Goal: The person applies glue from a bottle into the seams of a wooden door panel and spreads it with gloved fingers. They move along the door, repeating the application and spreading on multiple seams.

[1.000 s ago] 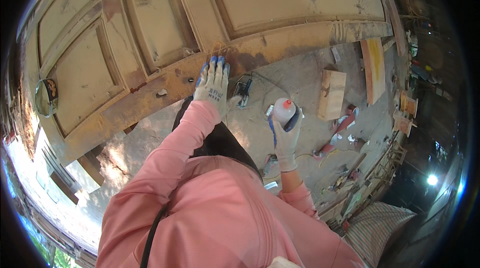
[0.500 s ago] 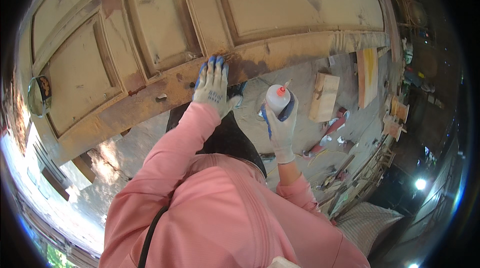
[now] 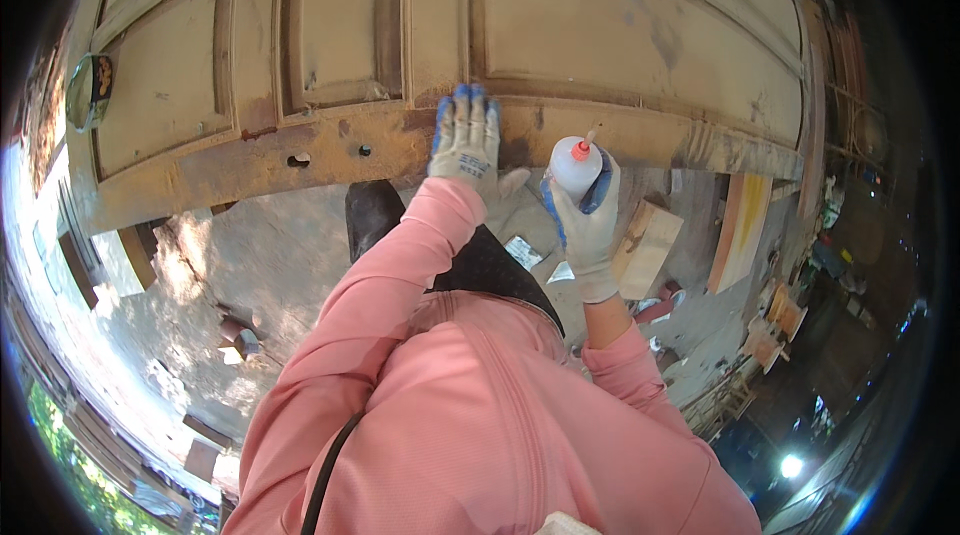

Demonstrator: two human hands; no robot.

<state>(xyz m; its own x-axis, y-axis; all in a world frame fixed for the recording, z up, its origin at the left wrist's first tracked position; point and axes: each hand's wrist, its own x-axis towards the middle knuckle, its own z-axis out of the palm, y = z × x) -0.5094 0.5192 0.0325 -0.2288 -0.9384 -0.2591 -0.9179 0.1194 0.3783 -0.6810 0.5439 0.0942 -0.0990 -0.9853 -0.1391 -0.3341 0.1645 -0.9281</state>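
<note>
A large worn wooden panelled door [image 3: 330, 45] lies flat in front of me. My left hand [image 3: 465, 140], in a white and blue glove, rests flat on the door's near rail, fingers spread. My right hand [image 3: 590, 220], gloved the same way, grips a white squeeze bottle with a red nozzle [image 3: 576, 165]. The bottle stands upright just beside the door's edge, its tip near the rail. Pink sleeves cover both my forearms.
Below the door is a dusty concrete floor [image 3: 270, 275]. A wooden block [image 3: 648, 247] and a flat orange-stained board [image 3: 740, 230] lie at the right. Small scraps and tools are scattered further right. A round object [image 3: 88, 90] sits by the door's left end.
My right hand has carried the bottle up from beside my body toward the door's edge. My left hand has stayed pressed on the rail.
</note>
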